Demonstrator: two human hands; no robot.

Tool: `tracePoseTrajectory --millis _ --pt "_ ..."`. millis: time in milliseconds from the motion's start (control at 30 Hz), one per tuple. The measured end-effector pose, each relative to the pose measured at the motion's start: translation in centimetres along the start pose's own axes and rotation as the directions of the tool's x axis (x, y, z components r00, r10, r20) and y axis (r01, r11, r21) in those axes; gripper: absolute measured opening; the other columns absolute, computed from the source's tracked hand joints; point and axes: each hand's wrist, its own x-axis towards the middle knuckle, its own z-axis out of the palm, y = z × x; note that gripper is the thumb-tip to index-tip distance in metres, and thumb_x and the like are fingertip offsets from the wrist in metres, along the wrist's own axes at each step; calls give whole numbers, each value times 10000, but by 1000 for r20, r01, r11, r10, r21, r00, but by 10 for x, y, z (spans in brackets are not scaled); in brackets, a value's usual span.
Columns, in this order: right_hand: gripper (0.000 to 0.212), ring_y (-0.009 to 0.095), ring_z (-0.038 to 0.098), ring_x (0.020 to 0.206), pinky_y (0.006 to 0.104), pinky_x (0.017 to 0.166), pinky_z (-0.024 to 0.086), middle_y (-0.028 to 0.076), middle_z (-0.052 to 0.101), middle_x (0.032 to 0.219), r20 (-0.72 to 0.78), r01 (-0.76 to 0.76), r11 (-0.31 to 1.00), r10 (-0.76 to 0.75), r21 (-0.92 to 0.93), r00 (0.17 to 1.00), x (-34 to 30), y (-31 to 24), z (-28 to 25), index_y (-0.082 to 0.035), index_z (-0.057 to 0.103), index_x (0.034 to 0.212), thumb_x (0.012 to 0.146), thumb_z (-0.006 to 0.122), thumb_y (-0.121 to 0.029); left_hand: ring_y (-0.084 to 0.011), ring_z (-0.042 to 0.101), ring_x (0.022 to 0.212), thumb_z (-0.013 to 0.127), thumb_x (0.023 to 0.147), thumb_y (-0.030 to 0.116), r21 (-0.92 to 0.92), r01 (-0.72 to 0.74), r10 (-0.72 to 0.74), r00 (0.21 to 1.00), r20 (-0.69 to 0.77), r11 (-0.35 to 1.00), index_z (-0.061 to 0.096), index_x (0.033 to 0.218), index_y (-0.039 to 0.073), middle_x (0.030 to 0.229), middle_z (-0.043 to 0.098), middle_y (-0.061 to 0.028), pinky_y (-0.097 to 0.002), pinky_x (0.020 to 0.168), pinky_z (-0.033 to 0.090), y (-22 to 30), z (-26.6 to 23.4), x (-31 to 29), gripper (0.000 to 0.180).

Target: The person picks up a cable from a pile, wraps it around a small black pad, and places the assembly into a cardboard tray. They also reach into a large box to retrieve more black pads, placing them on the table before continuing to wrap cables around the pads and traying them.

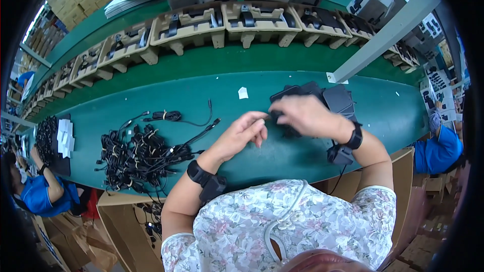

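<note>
My left hand (246, 132) is over the green bench with its thumb and forefinger closed together; whatever may be between them is too small to make out. Just right of it, my right hand (305, 115) is smeared by motion, its fingers bent down over the near edge of a pile of flat black parts (339, 99). A small dark piece shows by its fingertips, but whether it is held is unclear. Left of my left hand lies a heap of black cables (138, 156), many tied in bundles. One bundled cable (169, 116) lies apart, behind the heap.
Moulded cardboard trays (189, 29) with black parts line a raised shelf along the back. A grey metal post (385, 40) rises at the right. A scrap of white paper (243, 92) lies mid-bench. Open cartons (118, 221) stand below the front edge. People in blue (437, 148) sit at both sides.
</note>
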Motion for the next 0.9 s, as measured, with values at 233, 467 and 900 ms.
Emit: tracePoseTrajectory --millis 233,467,900 --pt "270 370 600 829 436 668 486 193 624 906 -494 -593 710 386 -380 779 39 145 -102 -62 547 1070 871 545 -245 -100 524 665 500 927 105 708 -57 529 707 -469 704 428 1198 22 836 550 -43 -235 614 455 -31 -34 -16 292" --pt "188 324 643 800 419 658 514 161 664 829 -242 -541 519 536 -662 809 83 237 -106 -33 663 885 788 552 -149 -109 540 684 505 902 26 813 -95 668 628 -399 575 417 1210 7 857 548 -71 -232 611 464 -45 -46 -27 320" --pt "251 338 634 883 447 720 507 188 653 941 -284 -653 511 622 -559 730 132 291 -42 -64 679 955 828 495 -176 -115 551 666 491 896 -4 796 -67 643 633 -432 601 448 1177 -7 887 568 -92 -227 609 463 -46 -50 -31 284"
